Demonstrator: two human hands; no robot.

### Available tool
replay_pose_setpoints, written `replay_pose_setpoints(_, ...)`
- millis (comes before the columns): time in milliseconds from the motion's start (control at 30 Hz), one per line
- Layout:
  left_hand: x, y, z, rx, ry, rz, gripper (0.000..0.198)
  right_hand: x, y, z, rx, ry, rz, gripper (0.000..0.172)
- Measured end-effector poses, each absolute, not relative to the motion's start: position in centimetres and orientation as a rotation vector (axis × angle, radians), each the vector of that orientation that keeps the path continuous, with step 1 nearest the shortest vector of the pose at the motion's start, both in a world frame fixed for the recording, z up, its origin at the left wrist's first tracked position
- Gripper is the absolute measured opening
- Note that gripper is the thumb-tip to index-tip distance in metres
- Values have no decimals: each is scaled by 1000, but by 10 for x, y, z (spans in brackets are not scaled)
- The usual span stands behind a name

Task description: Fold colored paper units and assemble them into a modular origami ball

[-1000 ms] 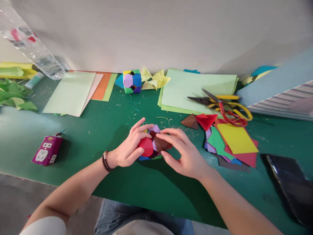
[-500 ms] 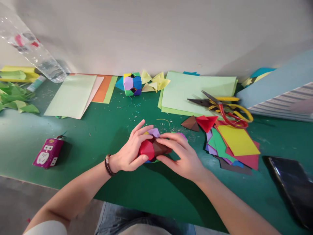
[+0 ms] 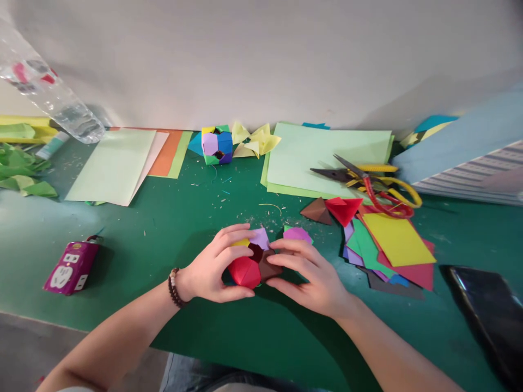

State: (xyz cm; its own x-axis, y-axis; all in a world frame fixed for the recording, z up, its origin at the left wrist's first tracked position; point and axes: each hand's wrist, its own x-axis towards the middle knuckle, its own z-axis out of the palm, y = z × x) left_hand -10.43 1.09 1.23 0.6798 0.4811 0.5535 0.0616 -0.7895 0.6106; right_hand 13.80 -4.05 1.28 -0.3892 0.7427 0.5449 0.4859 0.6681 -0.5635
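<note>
Between both hands is a multicoloured folded-paper model [image 3: 247, 271], with red, brown, yellow and lilac faces and a dark gap in its middle. My left hand [image 3: 218, 267] curls round its left side, fingers over the yellow and red faces and thumb low in front. From the right, my right hand [image 3: 312, 275] grips the brown face between fingers and thumb. Just behind my right fingers sits a purple and green folded-paper piece [image 3: 297, 234]; I cannot tell whether it joins the model. Farther right lie a brown folded piece [image 3: 317, 210] and a red folded piece [image 3: 344, 209].
Pliers and scissors [image 3: 370, 185] lie on pale green sheets [image 3: 318, 152]. Coloured paper squares [image 3: 398, 239] and a phone [image 3: 486, 316] are at right. A finished-looking paper ball [image 3: 217, 146] stands by the wall. At left are a purple power socket [image 3: 71, 267] and a leaning plastic bottle [image 3: 53, 90].
My left fingers have shifted from over the model's top towards its left side, showing more of the red face and the dark gap. The camera view has moved slightly.
</note>
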Motion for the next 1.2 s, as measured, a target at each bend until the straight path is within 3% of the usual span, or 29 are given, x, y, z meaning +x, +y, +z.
replay_pose_setpoints(300, -103, 10, 14, 2373, 444, 1011, 78, 133, -40, 17, -975, -2007, 432, 28)
replay_pose_setpoints(767, -102, 10, 18, 2342, 499, 959, 74, 129, -40, 18, -1068, -1861, 716, 24)
replay_pose_setpoints(900, -103, 12, 22, 2070, 562, 984, 68, 135, -37, 18, -1058, -1757, 878, 40)
replay_pose_setpoints(1067, -103, 10, 32, 1274, 740, 1007, 53, 141, -34, 19, -982, -1600, 996, 50)
replay_pose_setpoints(1200, -98, 2, 40, 876, 858, 920, 50, 130, -40, 21, -1041, -1879, 749, 83)
